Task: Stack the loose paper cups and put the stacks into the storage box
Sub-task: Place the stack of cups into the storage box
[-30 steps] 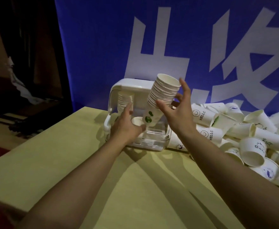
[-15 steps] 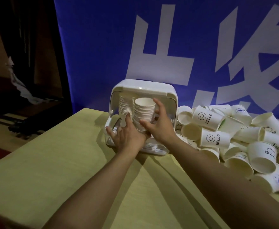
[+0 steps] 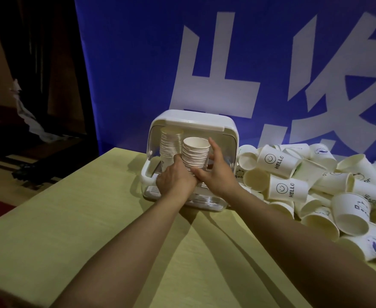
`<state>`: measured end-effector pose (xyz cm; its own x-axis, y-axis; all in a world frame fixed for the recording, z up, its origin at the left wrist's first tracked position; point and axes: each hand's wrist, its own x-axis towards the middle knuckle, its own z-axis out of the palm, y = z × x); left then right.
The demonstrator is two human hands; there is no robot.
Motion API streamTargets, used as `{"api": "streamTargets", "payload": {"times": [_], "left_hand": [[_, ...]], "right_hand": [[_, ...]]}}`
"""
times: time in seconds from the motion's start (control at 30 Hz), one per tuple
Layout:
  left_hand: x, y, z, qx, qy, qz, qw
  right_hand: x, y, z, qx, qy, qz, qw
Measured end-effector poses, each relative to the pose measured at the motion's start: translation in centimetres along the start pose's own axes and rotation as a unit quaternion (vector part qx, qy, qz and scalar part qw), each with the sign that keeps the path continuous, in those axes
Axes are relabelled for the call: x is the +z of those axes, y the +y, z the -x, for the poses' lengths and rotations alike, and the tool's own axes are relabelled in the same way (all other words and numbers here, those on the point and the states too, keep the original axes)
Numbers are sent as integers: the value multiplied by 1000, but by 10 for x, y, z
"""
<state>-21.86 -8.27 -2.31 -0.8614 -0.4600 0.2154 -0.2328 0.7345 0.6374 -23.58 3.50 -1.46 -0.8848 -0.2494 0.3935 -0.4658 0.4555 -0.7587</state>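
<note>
A white storage box with its clear lid raised stands at the table's far edge. Inside it, one tall stack of paper cups stands at the back left. A second, shorter stack stands upright in front of it. My left hand grips the bottom of this second stack from the left. Against its right side lies my right hand, thumb under the cups and fingers reaching up. A big heap of loose paper cups lies to the right of the box.
The yellow-green table stretches toward me, with its left edge dropping to a dark floor. A blue banner with white characters hangs right behind the box and the heap. Some loose cups touch the box's right side.
The stack came down from a tilt in my right hand above the box to stand upright inside it. Both hands have closed in around its base.
</note>
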Motion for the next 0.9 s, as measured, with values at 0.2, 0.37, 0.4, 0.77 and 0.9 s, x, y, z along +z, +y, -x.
{"api": "streamTargets", "payload": {"times": [0.2,0.37,0.4,0.77,0.9], "left_hand": [[-6,12,-16,-17,-23,38,999],[-3,22,-24,-38,-57,106,992],[-1,24,-25,-46,-70,133,988],[20,28,-39,-90,-21,205,974],[25,32,-43,-112,1,220,969]], "right_hand": [[-31,-6,-17,-90,164,75,979],[-65,-22,-65,-87,113,195,970],[-68,-24,-72,-73,82,208,972],[-84,-22,-82,-64,16,270,961],[-83,-18,-82,-67,37,255,964]]}}
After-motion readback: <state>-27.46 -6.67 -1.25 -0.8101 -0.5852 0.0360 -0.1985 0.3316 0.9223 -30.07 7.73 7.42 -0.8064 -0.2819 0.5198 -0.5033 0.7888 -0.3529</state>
